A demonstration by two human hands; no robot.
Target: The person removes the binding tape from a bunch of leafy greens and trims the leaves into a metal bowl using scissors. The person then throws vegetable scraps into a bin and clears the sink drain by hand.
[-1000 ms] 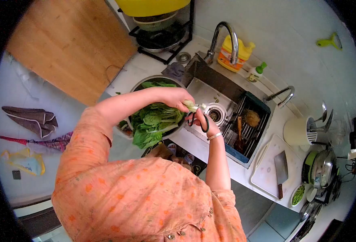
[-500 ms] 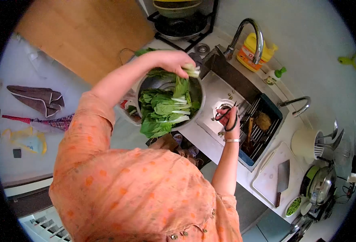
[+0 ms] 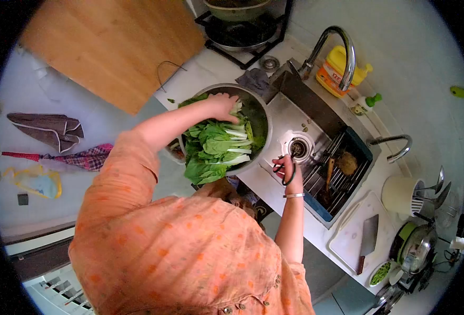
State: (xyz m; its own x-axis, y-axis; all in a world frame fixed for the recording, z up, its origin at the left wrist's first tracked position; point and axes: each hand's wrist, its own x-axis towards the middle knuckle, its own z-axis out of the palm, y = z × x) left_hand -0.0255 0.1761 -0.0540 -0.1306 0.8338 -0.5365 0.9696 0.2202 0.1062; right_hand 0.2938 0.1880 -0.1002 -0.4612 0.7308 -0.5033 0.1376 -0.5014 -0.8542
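My left hand is down inside a metal bowl, its thumb and fingers around the pale stem end of a bunch of leafy greens. More leafy greens with white stalks fill the left and front of the bowl, their stems pointing right. Over the near edge of the sink, my right hand holds black-handled scissors. The blades are hard to make out near the drain.
A dark drying rack with a brown scrubber sits across the sink's right part. Two taps arch over it. A cleaver lies on a white cutting board. Behind the bowl stand a dark cloth and the stove.
My left hand has lowered the bunch of greens from above the bowl's far rim into the bowl. My right hand with the scissors has shifted slightly left and toward me.
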